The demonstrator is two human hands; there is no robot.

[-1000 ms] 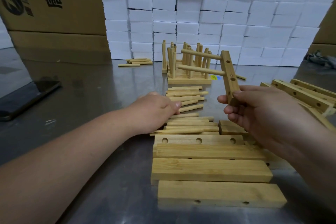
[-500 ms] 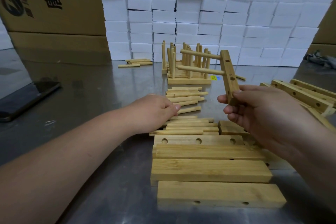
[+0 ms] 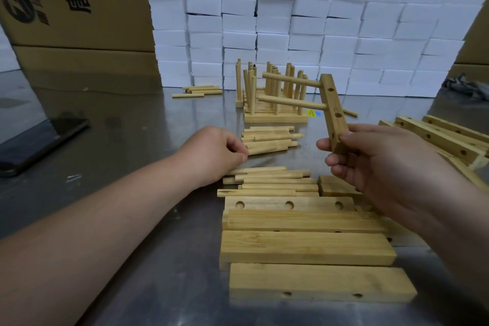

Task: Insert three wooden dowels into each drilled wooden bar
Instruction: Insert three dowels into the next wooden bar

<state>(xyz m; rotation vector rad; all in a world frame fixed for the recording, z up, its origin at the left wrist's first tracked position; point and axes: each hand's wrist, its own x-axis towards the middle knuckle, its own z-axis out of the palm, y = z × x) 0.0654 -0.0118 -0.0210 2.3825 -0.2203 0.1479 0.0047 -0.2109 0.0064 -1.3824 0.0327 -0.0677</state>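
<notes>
Right hand (image 3: pixel 383 164) grips a bar (image 3: pixel 334 114) with two dowels (image 3: pixel 291 80) in, one hole left. Left hand (image 3: pixel 211 151) curls at the loose dowels (image 3: pixel 272 180), can't tell if it's pinching one. Lots of empty bars (image 3: pixel 304 247) to go.

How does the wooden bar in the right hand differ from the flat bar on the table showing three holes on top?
The pale wooden held bar carries two round wooden dowels pointing left; the pale wooden flat bar has three empty holes facing up. The held bar stands near upright, gripped low by the right hand; the flat bar lies on the metal table. Both are drilled rectangular light-wood bars.
</notes>
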